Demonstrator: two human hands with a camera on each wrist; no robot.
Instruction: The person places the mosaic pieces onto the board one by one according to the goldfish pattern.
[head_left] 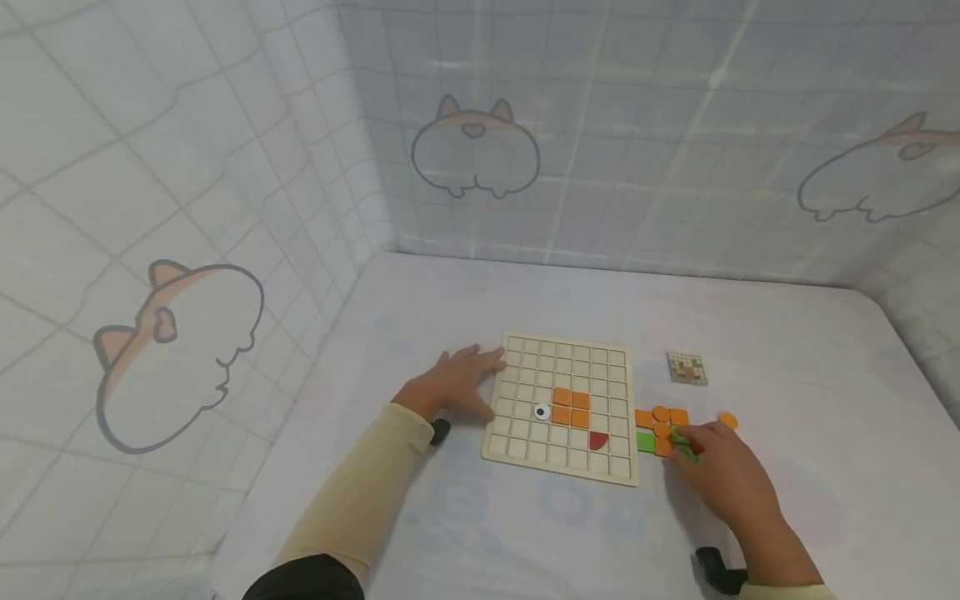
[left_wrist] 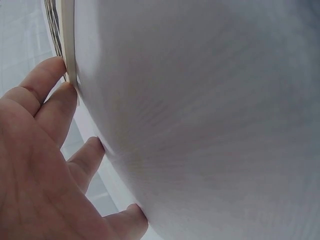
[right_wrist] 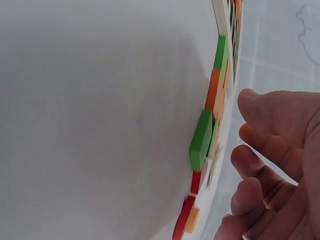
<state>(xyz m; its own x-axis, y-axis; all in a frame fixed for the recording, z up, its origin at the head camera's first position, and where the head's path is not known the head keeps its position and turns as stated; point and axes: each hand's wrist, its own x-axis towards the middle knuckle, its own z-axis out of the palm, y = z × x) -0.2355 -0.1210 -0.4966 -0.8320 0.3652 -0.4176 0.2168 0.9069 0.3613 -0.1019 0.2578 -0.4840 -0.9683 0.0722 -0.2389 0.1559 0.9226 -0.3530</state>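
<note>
On the pale, cloth-like counter (head_left: pixel 416 296), just in front of the person, lies a thin gridded board (head_left: pixel 517 435), with a loose cluster of tiles (head_left: pixel 662 430) beside its right edge. Left hand (head_left: pixel 455 385): fingers spread and apart, tips resting at the board's left edge. Right hand (head_left: pixel 723 468): poised over the cluster, fingers bent, with thumb and fingertips apart and nothing visible between them in the right wrist view. The board is probably light, stiff and apt to slide if nudged; its raised rim offers the natural hold. The tiles look thick, rigid, smooth and light, hardly fragile, and are best pinched across opposite side edges, since their flat faces may slip. Orientation: the board lies flat and looks nearly square, so no long axis stands out; its near edge slants slightly toward the person at the right. On it, four orange squares (head_left: pixel 580 401) form a block aligned with the grid, an eye disc (head_left: pixel 542 412) lies to their left, and a red quarter-round (head_left: pixel 598 441) turns its curve toward the lower right. One green block (right_wrist: pixel 201 142) appears tilted, its long side running roughly along the row of pieces.
</note>
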